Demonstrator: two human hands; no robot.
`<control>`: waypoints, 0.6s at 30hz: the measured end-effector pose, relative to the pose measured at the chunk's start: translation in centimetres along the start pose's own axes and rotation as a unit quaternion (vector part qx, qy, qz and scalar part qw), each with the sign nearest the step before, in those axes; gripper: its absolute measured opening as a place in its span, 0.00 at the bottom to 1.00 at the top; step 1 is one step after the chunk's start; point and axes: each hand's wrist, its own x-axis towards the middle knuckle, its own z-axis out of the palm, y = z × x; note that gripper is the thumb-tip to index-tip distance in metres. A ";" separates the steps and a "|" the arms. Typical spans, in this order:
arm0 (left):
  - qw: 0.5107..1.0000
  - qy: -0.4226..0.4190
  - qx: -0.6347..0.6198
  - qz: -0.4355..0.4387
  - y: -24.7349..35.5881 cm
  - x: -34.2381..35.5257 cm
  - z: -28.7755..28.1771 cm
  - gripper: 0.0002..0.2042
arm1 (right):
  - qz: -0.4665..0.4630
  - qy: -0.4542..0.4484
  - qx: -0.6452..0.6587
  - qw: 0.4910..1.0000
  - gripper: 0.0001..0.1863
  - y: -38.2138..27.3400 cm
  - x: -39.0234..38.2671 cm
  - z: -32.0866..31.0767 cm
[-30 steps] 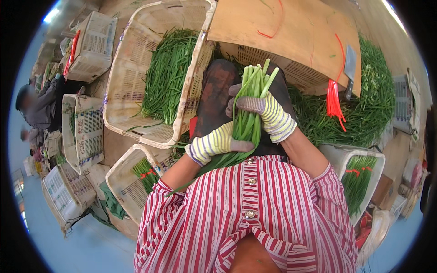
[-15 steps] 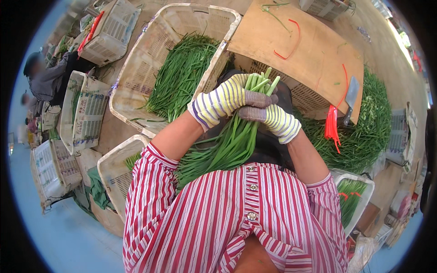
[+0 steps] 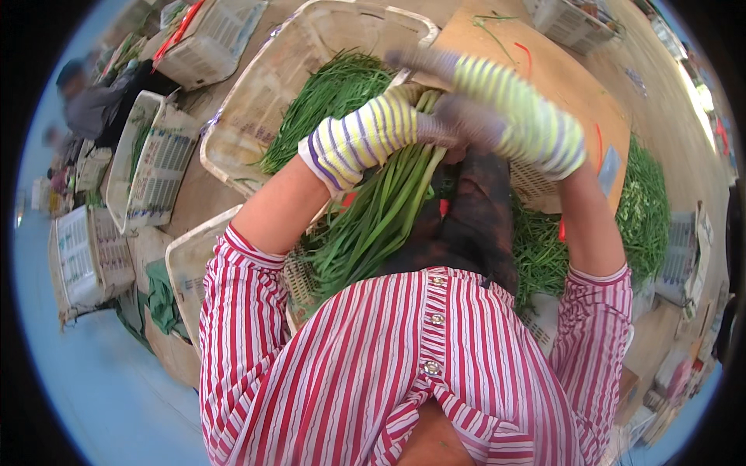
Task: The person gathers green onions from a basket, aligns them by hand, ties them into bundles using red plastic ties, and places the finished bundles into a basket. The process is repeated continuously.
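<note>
One leafy bunch (image 3: 395,190) within left fingers (image 3: 432,129)

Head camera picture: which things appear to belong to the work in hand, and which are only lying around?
Likely in the work:
green stalks, gripped by the left hand
right hand, blurred, near them
loose greens in the large crate
brown board with a red strip

Seemingly just lying about:
green cloth
white crate at far left
</note>
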 end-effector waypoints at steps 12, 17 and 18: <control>0.782 0.070 0.582 0.212 8.8 -5.5 -7.0 0.19 | -0.043 -0.056 0.024 0.997 0.20 4.4 8.2 8.3; 0.730 0.204 0.634 0.153 8.6 -6.8 -12.5 0.18 | -0.089 -0.164 0.027 0.982 0.18 15.7 1.1 15.3; 0.720 0.235 0.641 0.123 8.0 -7.7 -13.6 0.18 | 0.198 -0.326 -0.048 0.923 0.23 8.3 2.2 10.5</control>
